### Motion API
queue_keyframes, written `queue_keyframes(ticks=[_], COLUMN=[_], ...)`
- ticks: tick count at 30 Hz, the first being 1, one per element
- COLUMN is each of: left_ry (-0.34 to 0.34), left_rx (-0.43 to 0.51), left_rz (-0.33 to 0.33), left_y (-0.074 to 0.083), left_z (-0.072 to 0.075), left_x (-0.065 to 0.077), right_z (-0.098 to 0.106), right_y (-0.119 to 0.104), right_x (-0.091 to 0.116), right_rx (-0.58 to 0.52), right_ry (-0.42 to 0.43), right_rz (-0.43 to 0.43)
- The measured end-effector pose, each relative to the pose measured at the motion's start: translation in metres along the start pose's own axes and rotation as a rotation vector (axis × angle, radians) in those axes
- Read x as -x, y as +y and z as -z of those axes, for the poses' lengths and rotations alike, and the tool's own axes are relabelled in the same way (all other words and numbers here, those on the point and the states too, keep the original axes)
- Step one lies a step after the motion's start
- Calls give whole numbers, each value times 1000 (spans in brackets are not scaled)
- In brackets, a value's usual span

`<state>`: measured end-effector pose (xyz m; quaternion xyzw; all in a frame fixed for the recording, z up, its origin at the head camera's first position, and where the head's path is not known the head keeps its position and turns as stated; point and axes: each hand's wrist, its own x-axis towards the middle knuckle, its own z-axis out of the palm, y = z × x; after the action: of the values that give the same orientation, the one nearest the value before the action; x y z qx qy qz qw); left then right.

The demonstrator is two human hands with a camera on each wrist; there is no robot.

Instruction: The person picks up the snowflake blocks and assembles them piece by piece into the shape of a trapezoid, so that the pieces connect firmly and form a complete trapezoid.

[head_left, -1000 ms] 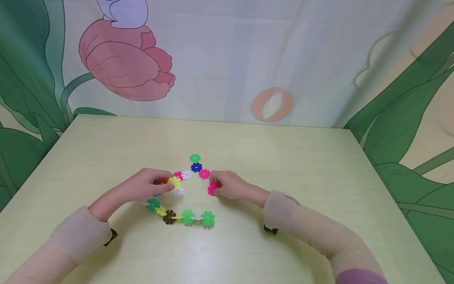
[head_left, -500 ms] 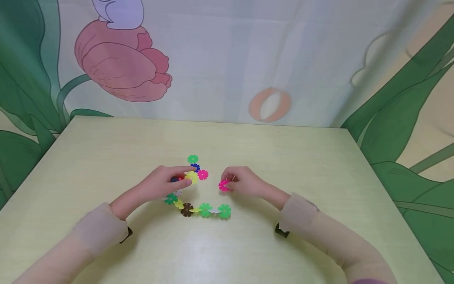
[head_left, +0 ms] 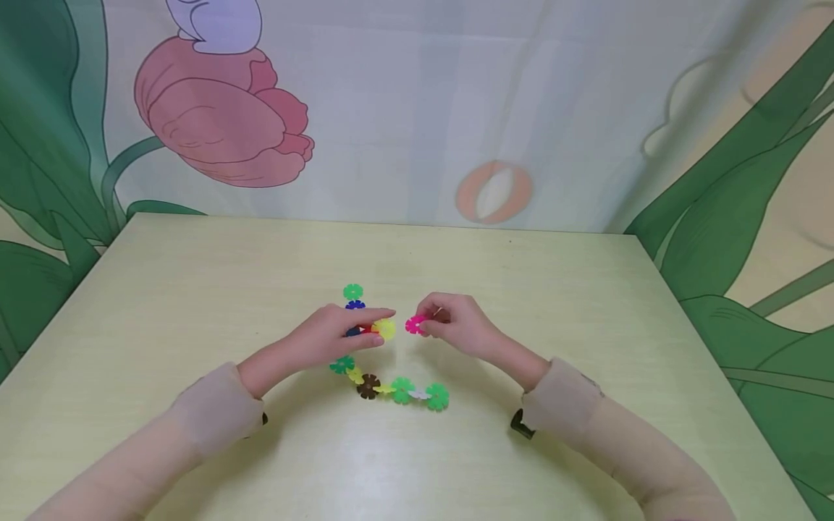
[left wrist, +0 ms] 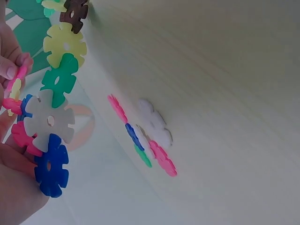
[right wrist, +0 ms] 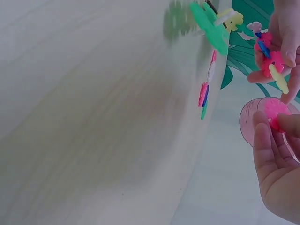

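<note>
My left hand (head_left: pixel 319 336) holds a chain of joined, notched plastic flower discs. A yellow disc (head_left: pixel 386 330) is at the chain's end by the fingertips. The rest hangs below the hand, with a brown disc (head_left: pixel 368 386) and a light green disc (head_left: pixel 437 396) at the other end. White (left wrist: pixel 49 121) and blue (left wrist: pixel 51 166) discs of it show in the left wrist view. My right hand (head_left: pixel 464 325) pinches a pink disc (head_left: pixel 414 324) between thumb and fingers. A small gap separates the pink disc from the yellow one.
Behind the left hand, a green disc (head_left: pixel 352 291) and a dark blue disc (head_left: pixel 355 305) lie on the pale wooden table (head_left: pixel 554 289). Pink (left wrist: pixel 164 159) and white (left wrist: pixel 154 122) discs lie with them. A printed curtain (head_left: pixel 391 108) hangs behind the table.
The left hand has moved right with the chain, passing over the loose discs. The right hand moved right, then lifted slightly with its pink disc. The two hands now face each other closely.
</note>
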<state>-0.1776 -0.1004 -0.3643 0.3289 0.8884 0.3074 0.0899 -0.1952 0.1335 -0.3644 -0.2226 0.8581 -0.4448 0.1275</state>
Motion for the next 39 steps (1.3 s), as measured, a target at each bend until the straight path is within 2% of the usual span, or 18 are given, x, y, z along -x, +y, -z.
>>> queue_keyframes(ticks=[12,19,29,34,39], left_ry=[-23,-28,-27,-13,10], left_rx=[-20,-10,-9,-49,-183], left_rz=[10,18,-7,-15,-39], left_y=[7,6,3,4,7], left_z=[-5,-6,-8,-11,-14], left_x=[-7,-8,-9,-11,-11], right_z=[-1,-4,-11,-12,-13], right_y=[-1,-2,0,1,1], right_x=[7,10,11,12,13], right_rx=[88,206,240,275,265], right_ry=[86,141,167,183,187], right_rz=[145,267,367,393,375])
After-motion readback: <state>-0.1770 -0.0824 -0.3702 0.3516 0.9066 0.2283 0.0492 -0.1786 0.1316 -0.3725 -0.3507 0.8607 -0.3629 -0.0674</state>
